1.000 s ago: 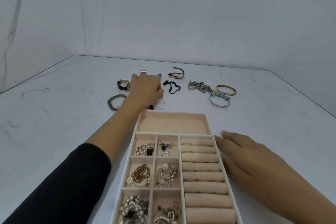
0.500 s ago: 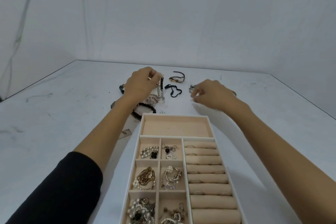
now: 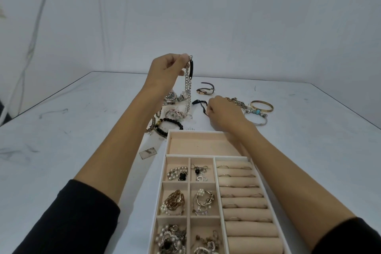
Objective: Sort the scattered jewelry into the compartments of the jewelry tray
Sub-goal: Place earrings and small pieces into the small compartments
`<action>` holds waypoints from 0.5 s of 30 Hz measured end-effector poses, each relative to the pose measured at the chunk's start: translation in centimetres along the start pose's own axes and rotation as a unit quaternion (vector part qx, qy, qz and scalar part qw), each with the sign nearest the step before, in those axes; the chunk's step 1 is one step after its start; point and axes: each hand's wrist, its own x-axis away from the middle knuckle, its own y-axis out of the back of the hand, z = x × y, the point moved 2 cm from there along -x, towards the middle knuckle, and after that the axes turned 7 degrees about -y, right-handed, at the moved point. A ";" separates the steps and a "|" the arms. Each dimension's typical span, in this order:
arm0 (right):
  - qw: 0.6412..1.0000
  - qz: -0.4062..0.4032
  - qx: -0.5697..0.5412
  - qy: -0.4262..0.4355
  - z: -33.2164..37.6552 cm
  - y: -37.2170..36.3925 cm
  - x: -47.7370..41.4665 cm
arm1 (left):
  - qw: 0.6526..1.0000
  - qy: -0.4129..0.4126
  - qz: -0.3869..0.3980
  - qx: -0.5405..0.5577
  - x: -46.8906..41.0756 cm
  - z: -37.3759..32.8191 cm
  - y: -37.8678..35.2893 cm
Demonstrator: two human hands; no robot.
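Dangling beyond the far left corner of the white-rimmed, beige-lined jewelry tray (image 3: 167, 155), a silver chain bracelet with a black bar (image 3: 189, 82) hangs straight down from the left hand (image 3: 166, 73). The thumb and curled fingers of that hand pinch its top end high above the grey table (image 3: 82, 130). The right hand (image 3: 225, 116) sits low just past the tray's far edge, fingers curled, their tips pinching a thin black cord loop (image 3: 199, 101). The tray's six small left compartments hold pearls, chains and rings, and ring rolls fill its right side. Beyond the tray lie a steel wristwatch (image 3: 171, 97), a black bead bracelet (image 3: 172, 120), a gold bangle (image 3: 271, 107) and a turquoise-beaded silver bracelet (image 3: 257, 112).
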 end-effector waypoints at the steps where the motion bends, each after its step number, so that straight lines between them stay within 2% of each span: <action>1: 1.000 0.010 -0.013 -0.005 -0.2 0.0 0.0 | 1.000 -0.002 -0.001 0.011 0.1 -0.4 0.0; 4: 0.986 0.013 -0.164 -0.019 -0.4 0.7 0.3 | 0.999 -0.010 0.000 0.033 0.5 -1.4 0.2; 8: 0.928 0.003 -0.370 -0.051 -0.6 2.2 1.2 | 0.999 -0.013 0.005 0.047 1.0 -2.1 0.4; 15: 0.831 0.026 -0.554 -0.043 -0.5 5.9 3.6 | 0.995 -0.021 0.022 0.099 2.1 -2.7 0.3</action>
